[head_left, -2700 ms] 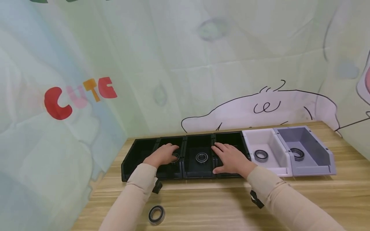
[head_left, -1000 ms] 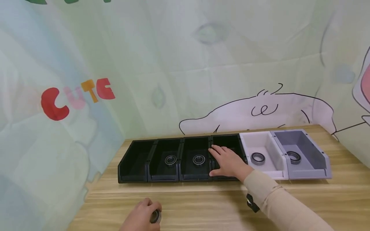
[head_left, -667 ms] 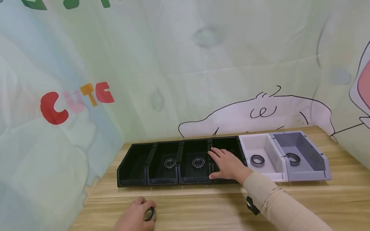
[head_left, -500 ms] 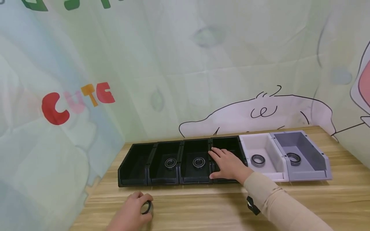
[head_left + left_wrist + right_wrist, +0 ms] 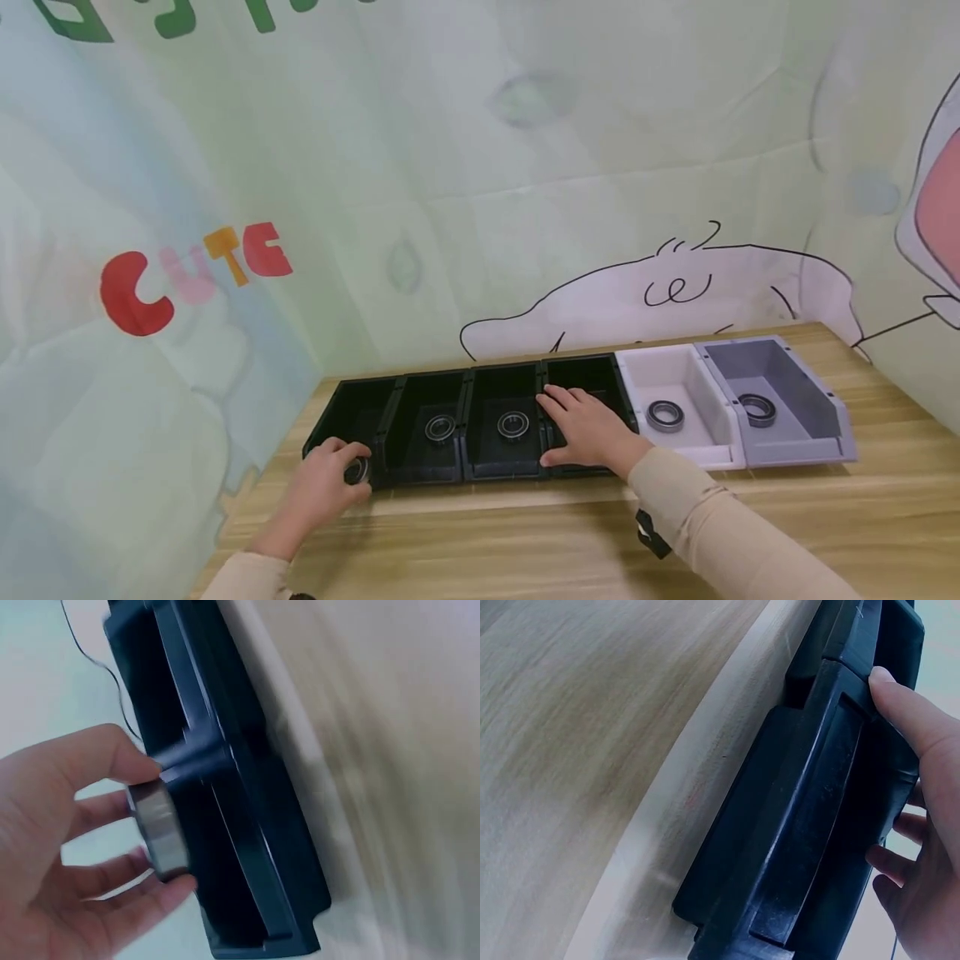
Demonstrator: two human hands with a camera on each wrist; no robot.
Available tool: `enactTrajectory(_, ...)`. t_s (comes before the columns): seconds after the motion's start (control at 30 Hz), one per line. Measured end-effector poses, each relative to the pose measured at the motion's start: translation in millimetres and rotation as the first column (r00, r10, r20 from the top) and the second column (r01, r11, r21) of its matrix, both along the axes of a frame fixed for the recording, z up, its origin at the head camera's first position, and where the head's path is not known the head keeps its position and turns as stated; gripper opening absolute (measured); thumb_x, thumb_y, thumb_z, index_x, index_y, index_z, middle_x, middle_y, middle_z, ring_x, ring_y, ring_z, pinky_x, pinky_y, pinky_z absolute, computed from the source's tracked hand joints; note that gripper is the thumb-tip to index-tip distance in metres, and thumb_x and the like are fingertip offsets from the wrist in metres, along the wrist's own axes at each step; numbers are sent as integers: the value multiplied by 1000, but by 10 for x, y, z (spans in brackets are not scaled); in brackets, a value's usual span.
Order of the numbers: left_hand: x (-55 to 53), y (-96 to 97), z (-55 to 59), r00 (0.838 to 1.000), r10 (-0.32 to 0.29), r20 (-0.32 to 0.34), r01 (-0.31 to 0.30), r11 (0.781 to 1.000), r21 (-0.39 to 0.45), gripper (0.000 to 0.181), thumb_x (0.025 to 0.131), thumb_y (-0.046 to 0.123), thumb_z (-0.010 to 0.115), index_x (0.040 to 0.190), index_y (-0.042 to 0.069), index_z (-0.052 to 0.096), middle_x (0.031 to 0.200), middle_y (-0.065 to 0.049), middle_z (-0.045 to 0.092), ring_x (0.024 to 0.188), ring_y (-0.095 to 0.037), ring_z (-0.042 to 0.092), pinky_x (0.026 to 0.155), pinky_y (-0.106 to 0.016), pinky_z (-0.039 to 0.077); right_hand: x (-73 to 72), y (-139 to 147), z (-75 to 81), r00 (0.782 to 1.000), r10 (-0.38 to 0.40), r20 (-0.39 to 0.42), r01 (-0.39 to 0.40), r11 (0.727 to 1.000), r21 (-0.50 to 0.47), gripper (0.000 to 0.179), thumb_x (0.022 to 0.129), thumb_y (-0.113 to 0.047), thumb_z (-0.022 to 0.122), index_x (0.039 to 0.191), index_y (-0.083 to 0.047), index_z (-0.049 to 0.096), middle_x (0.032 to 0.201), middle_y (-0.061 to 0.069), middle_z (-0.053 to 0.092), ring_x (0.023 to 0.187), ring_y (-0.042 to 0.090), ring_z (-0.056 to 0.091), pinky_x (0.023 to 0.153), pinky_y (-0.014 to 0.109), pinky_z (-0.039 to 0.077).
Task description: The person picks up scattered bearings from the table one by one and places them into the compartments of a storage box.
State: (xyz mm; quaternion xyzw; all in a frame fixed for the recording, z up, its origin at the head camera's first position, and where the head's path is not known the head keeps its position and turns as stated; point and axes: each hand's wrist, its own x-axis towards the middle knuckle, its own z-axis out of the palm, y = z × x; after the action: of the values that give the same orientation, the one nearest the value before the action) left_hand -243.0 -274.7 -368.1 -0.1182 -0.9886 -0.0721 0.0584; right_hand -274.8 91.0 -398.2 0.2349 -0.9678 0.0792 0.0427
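Note:
My left hand (image 5: 315, 487) pinches a ball bearing (image 5: 357, 471) between thumb and fingers, at the front of the leftmost black bin (image 5: 360, 404). In the left wrist view the bearing (image 5: 160, 829) stands edge-on beside the bin's opening. My right hand (image 5: 588, 429) rests over the fourth black bin (image 5: 596, 369), fingertips and thumb at its left wall, and hides much of its inside. Single bearings lie in the second black bin (image 5: 439, 428), the third black bin (image 5: 513, 426), the white bin (image 5: 665, 416) and the grey bin (image 5: 757, 410).
The bins stand side by side in one row on a wood-grain table (image 5: 480, 542). Behind and to the left hangs a printed curtain (image 5: 405, 150) with cartoon drawings. A dark band (image 5: 652, 533) sits at the right sleeve.
My left hand left the second bin, picked up the bearing from the table's front and carried it forward to the leftmost bin. My right hand stays at the fourth bin.

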Motion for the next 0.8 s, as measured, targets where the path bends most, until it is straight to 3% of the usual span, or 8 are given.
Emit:
enactTrajectory(0.17, -279, -134, -4, 999, -7, -38, 8, 1000, 29, 41, 74, 16, 65, 113, 5, 61, 108, -22, 54, 85, -32, 55, 69, -44, 46, -1, -7, -8, 1000, -4, 2, 4, 1000, -1, 88, 72, -57, 67, 140, -9, 37, 147, 12, 33, 129, 36, 39, 104, 48, 33)
enactTrajectory(0.37, -562, -176, -75, 1000, -15, 10, 15, 1000, 5, 47, 81, 14, 64, 125, 3, 55, 121, -26, 49, 103, -42, 52, 80, -51, 45, -6, -1, -9, 1000, -2, 2, 2, 1000, -5, 88, 73, -56, 67, 141, -9, 37, 147, 12, 32, 129, 36, 39, 105, 47, 33)
enactTrajectory(0.6, -799, -164, -264, 999, -53, 9, 53, 999, -9, 43, 80, 4, 62, 122, -2, 57, 116, -28, 52, 101, -42, 54, 83, -51, 45, -19, -15, -25, 1000, -5, 4, 5, 1000, 2, 88, 73, -57, 66, 141, -10, 36, 148, 11, 31, 129, 35, 39, 106, 47, 32)
enactTrajectory(0.8, -931, -107, -365, 997, -37, 64, 37, 999, -8, 40, 81, -3, 53, 120, -6, 57, 117, -30, 52, 104, -44, 53, 87, -52, 44, -6, -7, -16, 1000, -17, 16, 18, 1000, -10, 87, 73, -56, 67, 141, -10, 36, 148, 11, 31, 129, 36, 38, 106, 48, 32)
